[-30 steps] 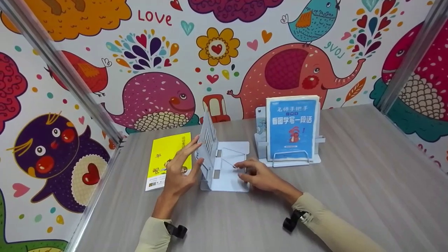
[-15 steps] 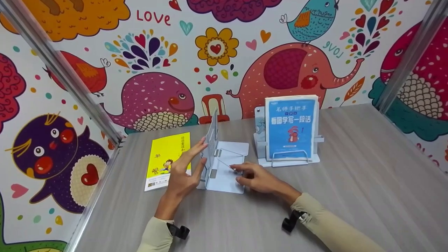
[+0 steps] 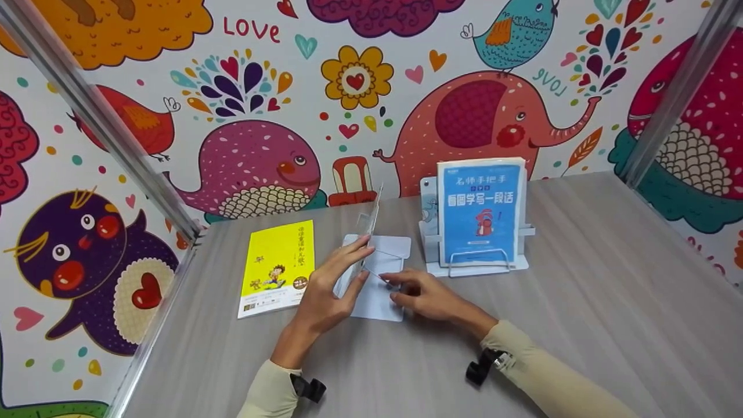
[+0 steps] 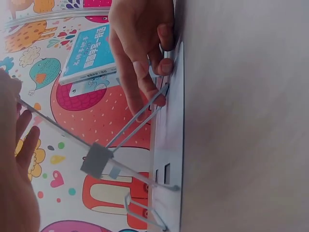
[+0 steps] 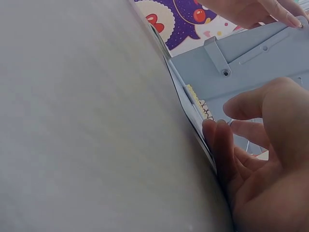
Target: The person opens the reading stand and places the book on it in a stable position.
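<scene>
The cartoon-printed wall (image 3: pixel 360 130) fills the far side from 10 to 2 o'clock in the head view, above a grey wood-grain table (image 3: pixel 429 363). Two pale sleeves, the left one (image 3: pixel 270 395) at 7 o'clock and the right one (image 3: pixel 551 371) at 5, run off the lower edge, a black device on each wrist.

Mid-table is a folding metal stand (image 3: pixel 377 306), its base flat and its panel raised and leaning toward 1 o'clock. At its 2 o'clock, a blue book (image 3: pixel 480 217) stands upright on a second bookstand (image 3: pixel 429 232), hiding most of that stand's back. At its 9 o'clock lies a yellow book (image 3: pixel 276 264), face up, its near right corner covered by the left hand (image 3: pixel 331 284).

That hand comes between the yellow book and the panel, fingers long and spread, touching the panel rather than gripping it. The right hand (image 3: pixel 426 293) is at the base's 3 o'clock side, fingers bent, with a gap between thumb and forefinger; a fingertip meets the end of a slanting wire loop (image 4: pixel 131 122). Whether it pinches wire or base edge, I cannot tell.

The panel shows nearly edge-on from the head, so its face is hard to read; the left wrist view crops the left hand.
</scene>
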`<move>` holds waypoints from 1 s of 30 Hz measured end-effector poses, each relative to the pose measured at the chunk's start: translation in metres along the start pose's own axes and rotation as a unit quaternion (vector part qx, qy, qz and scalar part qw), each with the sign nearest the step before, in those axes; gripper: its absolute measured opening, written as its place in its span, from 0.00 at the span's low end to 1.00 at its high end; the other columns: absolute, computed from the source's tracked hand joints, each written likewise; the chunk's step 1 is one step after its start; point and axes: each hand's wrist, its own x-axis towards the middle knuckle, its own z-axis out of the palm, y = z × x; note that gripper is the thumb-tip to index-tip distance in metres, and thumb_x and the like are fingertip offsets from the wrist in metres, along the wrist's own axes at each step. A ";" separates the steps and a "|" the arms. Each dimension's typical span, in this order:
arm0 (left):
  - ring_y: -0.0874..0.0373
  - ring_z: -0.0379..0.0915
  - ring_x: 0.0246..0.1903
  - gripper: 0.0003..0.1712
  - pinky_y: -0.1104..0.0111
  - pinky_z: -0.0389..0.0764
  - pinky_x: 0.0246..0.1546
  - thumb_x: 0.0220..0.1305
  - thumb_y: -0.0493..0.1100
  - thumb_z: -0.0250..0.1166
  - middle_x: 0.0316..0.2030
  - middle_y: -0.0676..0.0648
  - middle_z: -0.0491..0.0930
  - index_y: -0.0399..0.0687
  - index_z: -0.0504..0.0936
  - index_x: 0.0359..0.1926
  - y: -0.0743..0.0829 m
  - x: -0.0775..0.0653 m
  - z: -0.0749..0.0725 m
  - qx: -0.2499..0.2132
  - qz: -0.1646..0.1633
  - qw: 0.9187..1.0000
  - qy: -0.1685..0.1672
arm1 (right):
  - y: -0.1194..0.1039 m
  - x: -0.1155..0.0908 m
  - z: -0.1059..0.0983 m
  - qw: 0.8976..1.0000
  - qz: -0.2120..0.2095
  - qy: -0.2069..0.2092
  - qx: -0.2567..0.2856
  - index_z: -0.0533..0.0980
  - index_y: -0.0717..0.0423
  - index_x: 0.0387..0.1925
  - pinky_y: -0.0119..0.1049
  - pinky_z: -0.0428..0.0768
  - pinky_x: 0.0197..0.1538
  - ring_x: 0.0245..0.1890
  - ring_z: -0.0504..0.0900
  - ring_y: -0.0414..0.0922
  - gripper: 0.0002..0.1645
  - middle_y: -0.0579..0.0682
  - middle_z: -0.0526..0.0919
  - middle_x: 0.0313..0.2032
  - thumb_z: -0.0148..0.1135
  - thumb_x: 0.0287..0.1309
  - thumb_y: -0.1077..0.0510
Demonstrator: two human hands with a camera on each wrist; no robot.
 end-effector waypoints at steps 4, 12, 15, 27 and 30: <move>0.56 0.72 0.76 0.33 0.56 0.71 0.77 0.72 0.38 0.71 0.76 0.55 0.75 0.61 0.78 0.75 -0.002 0.001 0.004 -0.002 0.005 1.000 0.003 | 0.000 -0.001 0.000 1.000 0.001 0.005 0.002 0.75 0.48 0.76 0.37 0.83 0.54 0.55 0.83 0.49 0.31 0.53 0.83 0.67 0.64 0.75 0.51; 0.56 0.74 0.74 0.36 0.54 0.76 0.75 0.72 0.47 0.69 0.76 0.57 0.76 0.62 0.73 0.78 -0.013 0.003 0.005 -0.041 -0.034 0.999 -0.010 | -0.002 -0.001 0.000 1.000 0.017 0.018 0.011 0.77 0.48 0.74 0.32 0.81 0.38 0.43 0.81 0.48 0.29 0.52 0.83 0.62 0.64 0.76 0.52; 0.57 0.76 0.71 0.33 0.51 0.77 0.74 0.75 0.48 0.64 0.73 0.58 0.78 0.61 0.73 0.78 -0.023 0.002 0.006 -0.055 -0.094 0.994 -0.003 | -0.006 -0.001 0.003 0.999 0.012 0.031 0.013 0.78 0.51 0.72 0.31 0.79 0.37 0.41 0.80 0.48 0.27 0.53 0.83 0.60 0.64 0.76 0.54; 0.48 0.71 0.76 0.28 0.47 0.67 0.80 0.87 0.56 0.50 0.77 0.49 0.75 0.54 0.71 0.80 -0.076 0.004 0.011 -0.071 -0.321 0.945 -0.011 | -0.032 0.002 0.035 0.998 -0.043 0.049 0.021 0.82 0.54 0.62 0.35 0.87 0.48 0.43 0.86 0.40 0.20 0.54 0.86 0.59 0.66 0.75 0.51; 0.43 0.72 0.75 0.29 0.45 0.68 0.79 0.88 0.53 0.50 0.77 0.43 0.74 0.48 0.70 0.80 -0.084 0.008 0.017 -0.074 -0.317 0.945 -0.023 | -0.035 0.004 0.041 0.998 -0.054 0.040 0.014 0.85 0.55 0.58 0.33 0.87 0.44 0.40 0.86 0.38 0.18 0.51 0.90 0.53 0.68 0.74 0.51</move>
